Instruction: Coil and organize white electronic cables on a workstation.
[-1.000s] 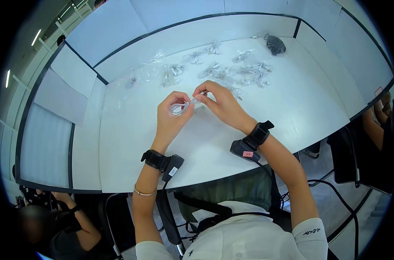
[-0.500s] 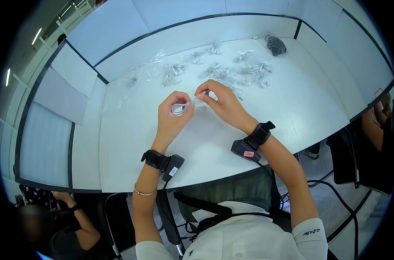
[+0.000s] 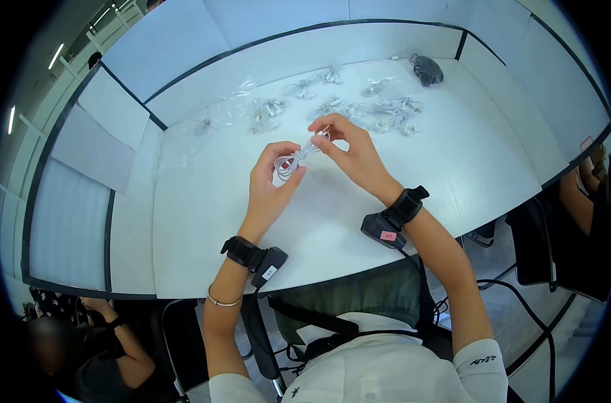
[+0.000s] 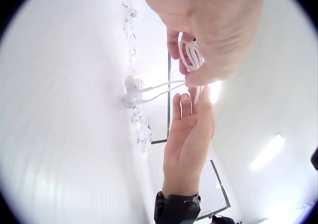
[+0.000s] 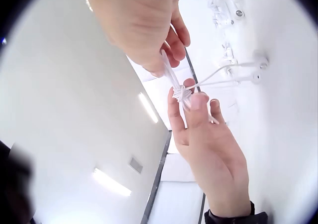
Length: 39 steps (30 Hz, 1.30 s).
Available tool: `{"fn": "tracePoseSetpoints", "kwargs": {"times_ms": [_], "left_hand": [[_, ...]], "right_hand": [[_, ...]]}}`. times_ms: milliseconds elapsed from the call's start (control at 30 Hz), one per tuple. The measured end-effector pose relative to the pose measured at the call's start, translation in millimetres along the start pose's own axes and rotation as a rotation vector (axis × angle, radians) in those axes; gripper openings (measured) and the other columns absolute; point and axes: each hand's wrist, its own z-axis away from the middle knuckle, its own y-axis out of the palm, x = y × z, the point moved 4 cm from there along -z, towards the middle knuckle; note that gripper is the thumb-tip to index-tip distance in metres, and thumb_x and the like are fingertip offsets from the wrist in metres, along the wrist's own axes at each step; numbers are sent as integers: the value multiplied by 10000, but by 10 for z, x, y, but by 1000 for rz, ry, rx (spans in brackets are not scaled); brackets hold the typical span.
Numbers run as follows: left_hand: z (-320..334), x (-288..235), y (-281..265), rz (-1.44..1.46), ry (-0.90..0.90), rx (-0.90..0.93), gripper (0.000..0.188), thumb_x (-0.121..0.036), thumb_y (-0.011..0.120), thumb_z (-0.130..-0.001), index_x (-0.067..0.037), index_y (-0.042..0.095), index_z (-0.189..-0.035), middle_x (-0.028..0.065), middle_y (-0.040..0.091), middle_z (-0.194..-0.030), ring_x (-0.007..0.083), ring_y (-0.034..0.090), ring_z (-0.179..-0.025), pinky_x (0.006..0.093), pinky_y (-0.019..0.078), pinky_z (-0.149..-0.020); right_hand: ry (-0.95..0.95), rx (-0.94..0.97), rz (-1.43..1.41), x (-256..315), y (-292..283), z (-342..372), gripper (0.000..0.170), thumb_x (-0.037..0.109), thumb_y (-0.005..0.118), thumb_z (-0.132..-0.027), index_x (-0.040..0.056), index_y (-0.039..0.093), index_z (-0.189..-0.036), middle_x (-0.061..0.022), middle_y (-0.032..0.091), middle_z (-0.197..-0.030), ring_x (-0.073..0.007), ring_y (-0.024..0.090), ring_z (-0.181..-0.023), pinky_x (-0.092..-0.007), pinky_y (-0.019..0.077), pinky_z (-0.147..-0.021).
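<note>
White wired earphones point(image 3: 291, 163), coiled into a bundle with cord wound round its middle, are held above the table between both hands. My left hand point(image 3: 268, 185) pinches the looped end near the winding point(image 5: 182, 93) with thumb and fingers. On the other side, my right hand point(image 3: 351, 153) pinches the opposite end of the coil between thumb and fingers. Two earbuds point(image 5: 259, 70) dangle from the winding on short lengths of cord. In the left wrist view, white loops point(image 4: 192, 55) show beside the left thumb, with the right hand point(image 4: 188, 139) beyond.
Several similar bundled earphones point(image 3: 393, 113) lie across the back of the white table point(image 3: 205, 228). Crumpled clear plastic bags point(image 3: 228, 111) are at the back left, a dark grey pouch point(image 3: 426, 70) at the back right. Low partition panels point(image 3: 305, 50) surround the table.
The right hand has moved slightly up and away from the body. The left hand has shifted a little right, its fingers spread wider, and more of the bundle shows between the hands.
</note>
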Motion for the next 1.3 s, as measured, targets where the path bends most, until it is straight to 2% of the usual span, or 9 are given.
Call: {"fn": "tracePoseSetpoints", "kwargs": {"times_ms": [100, 200, 400, 633, 733, 933, 1067, 1233, 1300], "left_hand": [[3, 26, -4, -49, 38, -12, 317, 33, 625, -800, -7, 534, -1101, 49, 565, -1033, 113, 531, -963, 250, 401, -855], [4, 2, -21, -67, 36, -76, 322, 39, 621, -801, -3, 535, -1108, 56, 582, -1043, 117, 543, -971, 248, 402, -851], [10, -12, -70, -101, 79, -185, 273, 6, 621, -798, -20, 564, -1064, 62, 618, -1014, 133, 583, -966, 255, 428, -799], [8, -11, -26, -135, 93, -148, 248, -7, 644, -775, -22, 573, -1012, 63, 619, -978, 135, 583, -931, 275, 422, -829], [4, 17, -31, -169, 105, -130, 273, -17, 652, -763, -25, 555, -1019, 61, 606, -970, 143, 578, -917, 285, 417, -827], [14, 34, 14, -120, 76, -47, 443, -31, 665, -755, -43, 462, -1148, 59, 515, -1104, 166, 531, -973, 305, 410, -849], [24, 0, 26, -76, 53, -6, 499, -19, 670, -756, -40, 432, -1194, 72, 475, -1174, 173, 490, -1076, 324, 404, -919], [19, 8, 6, 27, 13, 0, 430, -53, 614, -791, -29, 446, -1186, 76, 486, -1158, 172, 510, -1009, 306, 384, -878], [21, 14, -3, 65, -12, -6, 364, -83, 585, -834, -22, 462, -1171, 75, 501, -1161, 171, 498, -1056, 300, 371, -886]], "right_hand": [[118, 16, -206, -5, 3, 28, 264, 172, 551, -918, 26, 528, -1137, -29, 583, -950, -113, 547, -868, -283, 442, -817], [167, 53, -164, -100, 38, 48, 327, 224, 506, -945, 29, 485, -1207, -43, 587, -987, -118, 549, -916, -279, 426, -859], [255, 234, -237, -303, 213, 102, 348, 324, 547, -906, 19, 599, -1066, -64, 612, -945, -131, 526, -830, -276, 428, -773], [170, 225, -164, -260, 271, 149, 304, 250, 586, -889, -2, 581, -1059, -65, 611, -910, -141, 563, -858, -285, 452, -795], [250, 225, -425, -296, 316, 165, 254, 212, 562, -903, 2, 539, -1044, -55, 596, -885, -120, 556, -809, -261, 451, -751], [381, 188, -372, -173, 215, 133, 162, 179, 530, -919, 23, 500, -950, -30, 572, -868, -76, 507, -750, -246, 420, -670], [284, 158, -273, -161, 173, 108, 186, 210, 532, -924, 29, 501, -950, 9, 498, -803, -62, 434, -730, -223, 366, -659], [195, 119, -202, -250, 165, 86, 193, 212, 533, -924, 20, 530, -909, 21, 453, -709, -59, 377, -641, -226, 326, -576], [206, 126, -172, -226, 159, 89, 185, 201, 532, -928, 17, 549, -923, 43, 430, -695, -42, 367, -637, -218, 316, -566]]}}
